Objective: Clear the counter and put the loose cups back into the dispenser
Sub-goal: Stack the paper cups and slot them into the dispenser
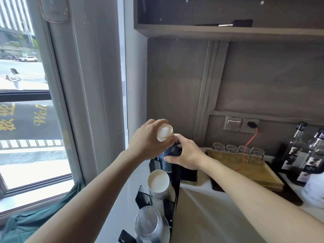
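A black cup dispenser (175,179) stands on the white counter (201,216) by the window. Its far slot holds a stack of dark blue paper cups (169,155). My left hand (149,142) grips the top of that stack, where a cup's white inside (164,131) shows. My right hand (186,153) holds the stack's side lower down. The middle slot carries white paper cups (157,183). Clear plastic cups (149,223) fill the near slot.
A wooden tray (259,174) with several upturned glasses (238,150) sits at the back. Dark syrup bottles (301,155) stand at the right. A phone (188,174) lies beside the dispenser. A red cable (249,141) hangs from a wall socket. A shelf is overhead.
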